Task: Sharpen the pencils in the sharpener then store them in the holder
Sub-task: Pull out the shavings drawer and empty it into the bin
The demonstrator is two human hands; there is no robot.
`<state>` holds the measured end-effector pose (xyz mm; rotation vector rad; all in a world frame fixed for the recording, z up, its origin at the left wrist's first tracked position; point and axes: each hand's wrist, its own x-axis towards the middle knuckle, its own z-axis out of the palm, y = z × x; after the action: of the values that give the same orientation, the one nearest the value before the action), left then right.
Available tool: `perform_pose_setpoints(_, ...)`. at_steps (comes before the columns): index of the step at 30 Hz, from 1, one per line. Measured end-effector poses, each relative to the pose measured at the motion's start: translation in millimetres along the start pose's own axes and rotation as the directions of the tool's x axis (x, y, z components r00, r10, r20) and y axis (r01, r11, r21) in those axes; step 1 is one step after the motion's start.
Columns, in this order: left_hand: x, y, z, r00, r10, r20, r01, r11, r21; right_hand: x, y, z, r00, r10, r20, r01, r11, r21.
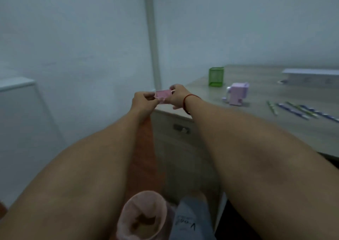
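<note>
The left hand [145, 100] and right hand [177, 96] are each pinching the pink tray [163, 93] in a fingertip grip, likely risking it tipping short of the bin [145, 216].

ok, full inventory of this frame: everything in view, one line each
pencil holder: one, green mesh, far left corner of the desk
sharpener: one, pale pink, on the desk to the right of the holder
pencils: several, blue-white and green, lying loose on the desk right of the sharpener; too blurred to count
small tray: one, translucent pink, held in the air off the desk's left edge
desk: one, grey wood, right side
flat board: one, white, far right of the desk
bin: one, pink-lined, on the floor at bottom centre
left hand: pinches the tray's left end
right hand: pinches the tray's right end, red bracelet on the wrist
</note>
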<state>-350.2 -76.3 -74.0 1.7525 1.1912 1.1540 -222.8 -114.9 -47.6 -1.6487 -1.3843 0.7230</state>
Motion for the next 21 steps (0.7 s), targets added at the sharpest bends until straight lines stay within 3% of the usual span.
perform_pose_setpoints(7,0.1,73.6,104.5,0.979,0.113,0.170,-0.097,0.990,-0.100,-31.2,35.7,-118.4,0.960,0.106,-0.258,-0.121,0.992,-0.042)
perform_pose_setpoints(14,-9.4,100.0,178.3,0.917,0.171,0.360,-0.144,0.984,-0.101,-58.6,74.4,-182.3,0.904,0.235,-0.358,-0.252,0.968,0.000)
perform_pose_setpoints(19,8.0,106.6,215.0,0.967,0.199,0.157,-0.197,0.980,-0.031,-63.6,107.7,-209.3,0.843,0.311,-0.438,-0.352,0.936,-0.014)
perform_pose_setpoints(21,17.9,107.5,230.0,0.970,0.199,0.141,-0.207,0.978,0.040,-60.4,119.1,-216.0,0.825,0.326,-0.462,-0.381,0.924,-0.027)
